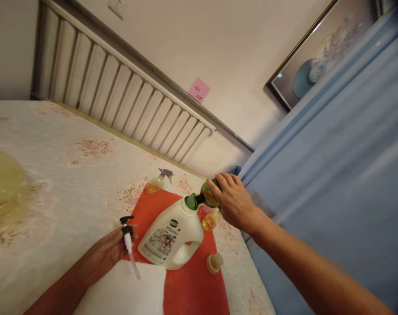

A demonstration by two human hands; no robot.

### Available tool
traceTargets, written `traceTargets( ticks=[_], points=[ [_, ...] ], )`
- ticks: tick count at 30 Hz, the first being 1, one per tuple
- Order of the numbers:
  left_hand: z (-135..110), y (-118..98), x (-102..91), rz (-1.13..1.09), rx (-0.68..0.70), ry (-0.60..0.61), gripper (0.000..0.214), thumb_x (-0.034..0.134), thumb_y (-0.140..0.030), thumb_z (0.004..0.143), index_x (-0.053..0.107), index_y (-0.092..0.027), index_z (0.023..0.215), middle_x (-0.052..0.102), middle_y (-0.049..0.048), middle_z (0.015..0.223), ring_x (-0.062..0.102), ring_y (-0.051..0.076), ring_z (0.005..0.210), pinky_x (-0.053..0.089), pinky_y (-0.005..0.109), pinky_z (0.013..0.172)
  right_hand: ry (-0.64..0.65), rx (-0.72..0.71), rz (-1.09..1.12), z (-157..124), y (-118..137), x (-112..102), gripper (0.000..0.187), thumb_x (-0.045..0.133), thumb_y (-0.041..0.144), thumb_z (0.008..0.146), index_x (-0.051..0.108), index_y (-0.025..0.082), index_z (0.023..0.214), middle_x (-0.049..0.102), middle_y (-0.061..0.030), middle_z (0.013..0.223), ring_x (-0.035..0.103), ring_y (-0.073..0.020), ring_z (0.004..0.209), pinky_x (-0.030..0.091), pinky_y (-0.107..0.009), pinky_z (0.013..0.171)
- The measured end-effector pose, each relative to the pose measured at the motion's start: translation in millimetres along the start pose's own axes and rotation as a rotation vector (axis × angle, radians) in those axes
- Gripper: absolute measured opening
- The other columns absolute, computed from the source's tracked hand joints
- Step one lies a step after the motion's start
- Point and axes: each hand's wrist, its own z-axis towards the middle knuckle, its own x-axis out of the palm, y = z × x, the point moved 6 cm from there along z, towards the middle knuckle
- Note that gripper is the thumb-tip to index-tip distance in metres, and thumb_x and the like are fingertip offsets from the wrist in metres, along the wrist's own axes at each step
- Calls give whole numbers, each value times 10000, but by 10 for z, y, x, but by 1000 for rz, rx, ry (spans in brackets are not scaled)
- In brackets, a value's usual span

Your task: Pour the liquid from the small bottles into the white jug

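A white jug [170, 238] with a handle stands on a red mat [199, 284], a green funnel [191, 201] set in its mouth. My right hand [233, 201] is closed round a green bottle [208, 195], tipped so its neck points into the funnel. My left hand [108, 253] grips a black and white pump head [128, 238] with its long tube hanging down, just left of the jug.
A yellow spray bottle [157, 181] lies behind the mat, and a small amber bottle [209, 222] sits under my right hand. A beige cap [214, 262] rests on the mat. A white towel [123, 293] lies in front. The flowered tablecloth [70, 183] meets a blue curtain [333, 175] at right.
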Motion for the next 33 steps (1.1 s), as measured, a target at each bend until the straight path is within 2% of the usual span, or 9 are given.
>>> traceTargets(
  ticks=[10,12,18,29,33],
  points=[
    [-12,-27,39,18,22,-16,258,607,-218,943,661,-168,1190,756,104,987,688,172,777,579,286,697,-8,-44,-81,39,64,-85,463,502,153,910,501,129,1372,569,-214,1282,469,-340,1186,344,-507,1030],
    [-9,-25,29,15,21,-22,262,617,-209,934,662,-167,1188,758,103,984,686,172,755,573,279,673,-6,-48,-89,45,70,-87,459,500,156,912,501,134,1370,565,-213,1292,463,-339,1194,339,-508,1035],
    [6,-1,-16,-14,1,-71,244,603,-216,939,677,-155,1163,765,88,949,706,199,790,572,312,759,3,-47,-89,55,82,-95,466,497,143,902,496,150,1368,563,-203,1301,453,-336,1208,324,-509,1047],
    [-9,-11,5,-30,-14,-55,263,652,-235,909,691,-167,1160,764,84,958,702,198,814,565,303,771,22,-78,-117,73,125,-118,493,513,142,884,493,124,1376,555,-222,1307,452,-357,1213,324,-521,1045],
    [-8,-21,17,-23,-1,-33,240,615,-246,939,691,-163,1151,762,90,967,693,197,832,550,298,771,35,-81,-130,95,144,-124,480,502,133,888,500,123,1368,562,-220,1300,459,-358,1200,332,-524,1037]
  ],
)
